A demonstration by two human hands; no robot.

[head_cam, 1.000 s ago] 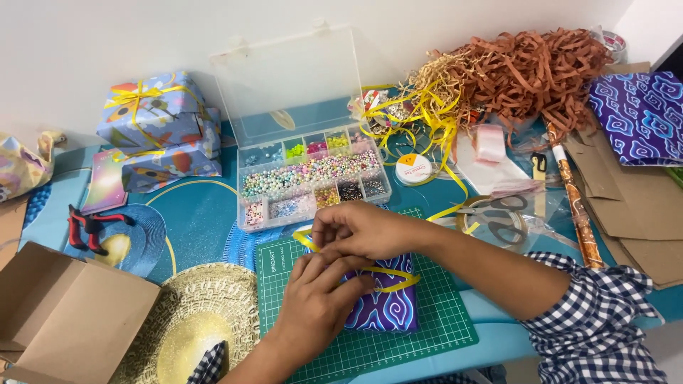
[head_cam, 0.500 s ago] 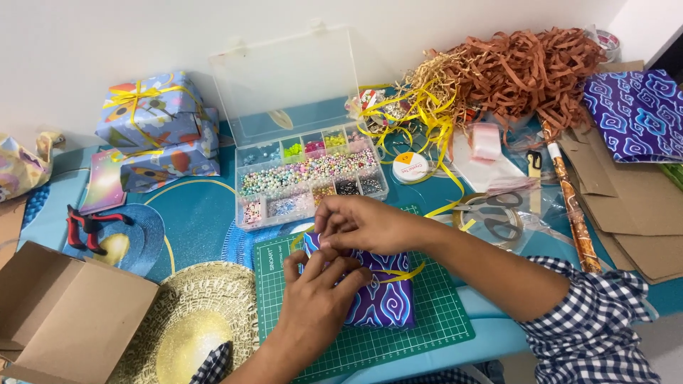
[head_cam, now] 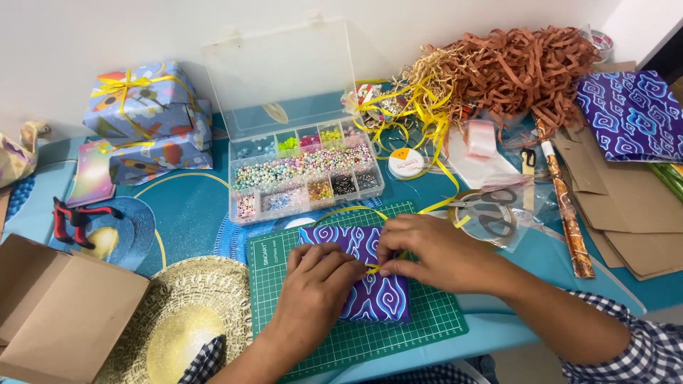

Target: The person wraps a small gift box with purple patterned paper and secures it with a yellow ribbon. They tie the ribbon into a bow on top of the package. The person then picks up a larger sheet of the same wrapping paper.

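Left hand [head_cam: 313, 288] and right hand [head_cam: 434, 249] both pinch the yellow ribbon [head_cam: 373, 268] atop the purple-wrapped box [head_cam: 370, 281], which lies on the green cutting mat [head_cam: 427, 320] near centre. Judgement: keep the ribbon taut and centred while knotting. Beyond, the open clear bead organiser [head_cam: 306, 181] holds sorted beads by compartment; near left, a cardboard box [head_cam: 60, 313], contents unseen

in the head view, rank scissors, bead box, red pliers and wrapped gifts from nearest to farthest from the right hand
1. scissors: just right of the right hand.
2. bead box: behind it, to the left.
3. wrapped gifts and red pliers: both far left, too close to call.
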